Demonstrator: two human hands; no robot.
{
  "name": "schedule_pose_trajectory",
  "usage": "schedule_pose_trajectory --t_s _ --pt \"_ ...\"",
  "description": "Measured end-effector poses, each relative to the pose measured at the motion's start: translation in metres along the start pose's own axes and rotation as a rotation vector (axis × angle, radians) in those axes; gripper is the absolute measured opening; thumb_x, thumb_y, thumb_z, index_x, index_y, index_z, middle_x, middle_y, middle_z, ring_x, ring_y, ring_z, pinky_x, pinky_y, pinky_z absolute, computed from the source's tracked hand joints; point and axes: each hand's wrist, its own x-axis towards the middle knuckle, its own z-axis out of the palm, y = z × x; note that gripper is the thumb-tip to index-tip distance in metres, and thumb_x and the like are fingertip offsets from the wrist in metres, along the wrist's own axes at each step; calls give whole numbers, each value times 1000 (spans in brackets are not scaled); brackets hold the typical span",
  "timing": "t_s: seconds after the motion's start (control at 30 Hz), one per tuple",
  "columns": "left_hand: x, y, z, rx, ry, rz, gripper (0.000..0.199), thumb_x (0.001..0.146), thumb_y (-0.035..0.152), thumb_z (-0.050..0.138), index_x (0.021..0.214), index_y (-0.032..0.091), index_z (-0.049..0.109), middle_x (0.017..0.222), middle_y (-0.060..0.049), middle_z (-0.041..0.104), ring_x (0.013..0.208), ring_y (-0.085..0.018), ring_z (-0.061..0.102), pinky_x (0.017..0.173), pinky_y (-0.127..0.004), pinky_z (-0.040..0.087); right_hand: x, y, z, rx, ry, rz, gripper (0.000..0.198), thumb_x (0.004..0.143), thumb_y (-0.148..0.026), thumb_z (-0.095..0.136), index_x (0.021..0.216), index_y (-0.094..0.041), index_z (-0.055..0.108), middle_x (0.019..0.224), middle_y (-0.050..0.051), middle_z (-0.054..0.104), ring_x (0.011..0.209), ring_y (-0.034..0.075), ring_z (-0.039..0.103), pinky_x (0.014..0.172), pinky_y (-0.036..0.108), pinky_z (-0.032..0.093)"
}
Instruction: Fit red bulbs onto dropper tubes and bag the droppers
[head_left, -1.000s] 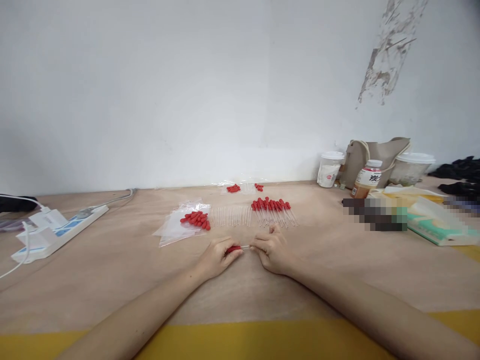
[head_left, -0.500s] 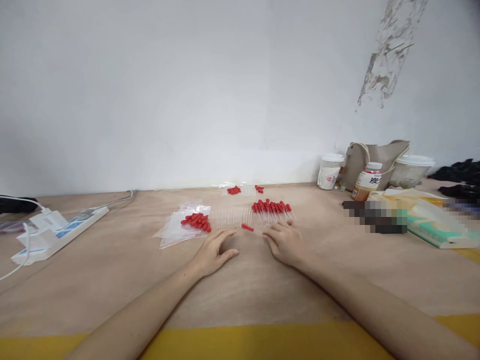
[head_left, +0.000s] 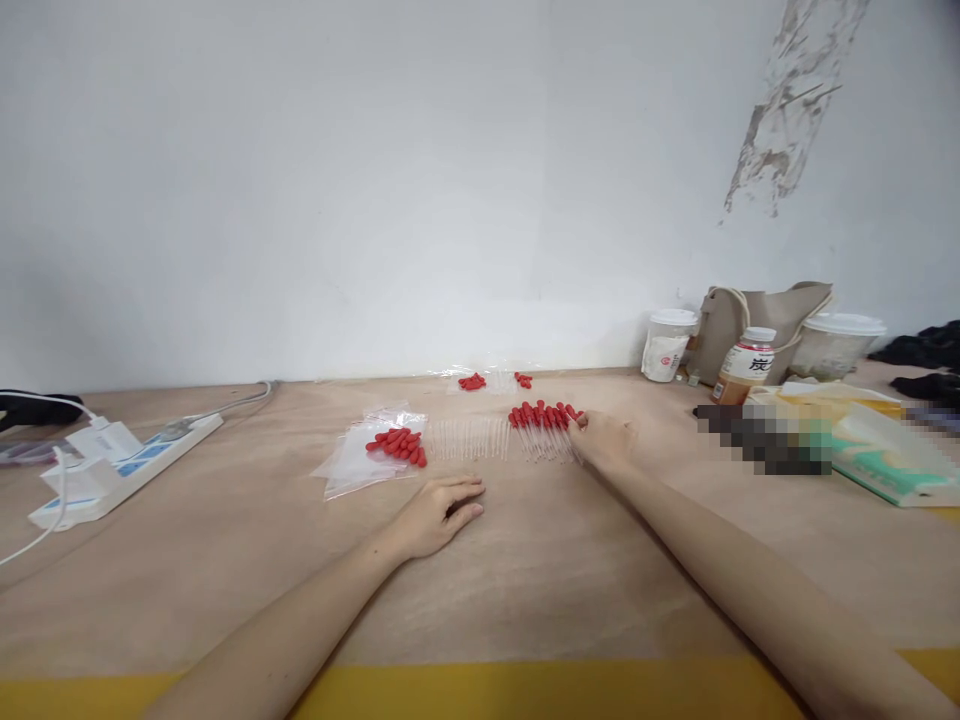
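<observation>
Showing 炭: bottle [head_left: 744, 372] right of droppers [head_left: 541, 414]

Free tabletop [head_left: 540, 590] between forearms [head_left: 315, 608]; tube row [head_left: 469, 440], red-bulbed droppers [head_left: 541, 416] bar straight way to wall [head_left: 375, 200].

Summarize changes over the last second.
Left hand released a slim clear tube with a red bulb; now open. Right hand moved rightward and forward to the row of red-bulbed clear tubes; whether it grips one is unclear. Unmoved: pile of red bulbs, row of bare clear tubes.
</observation>
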Motion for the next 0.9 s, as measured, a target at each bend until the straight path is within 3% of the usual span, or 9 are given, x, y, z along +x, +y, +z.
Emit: schedule_pose_trajectory --t_s 0.47,0.67,0.73,0.8,0.9 --pt "1 2 -1 2 -6 -14 31 85 31 45 113 21 56 116 -6 57 111 -18 49 95 -36 38 -14 -4 0 17 49 -91 27 78 -36 40 86 -18 59 79 7 65 79 23 57 81 41 22" --pt "1 3 0 -11 -8 -9 32 86 32 44 113 21 56 115 -5 58 111 -19 49 95 -36 37 -36 -43 1 66 -9 -409 25 79 -32 42 75 -19 63 81 6 66 81 19 56 81 37 20" --pt "1 3 1 -20 -8 2 31 86 32 44 113 22 56 115 -5 58 109 -19 49 94 -36 38 -41 -58 5 25 -44 -450 26 79 -30 42 76 -19 65 81 8 66 81 20 56 81 38 20" --pt "1 2 2 3 23 5 29 85 31 45 109 22 58 111 -5 60 103 -19 53 89 -33 41 -42 -71 10 -19 -64 -432 26 79 -29 42 76 -18 65 80 10 66 79 21 57 80 39 20" --pt "4 -6 -3 197 210 -66 20 83 28 46 91 20 63 92 -6 63 86 -19 56 78 -33 42 -36 -82 15 -52 -87 -342 26 78 -28 41 75 -15 64 76 11 65 73 21 58 79 40 20"
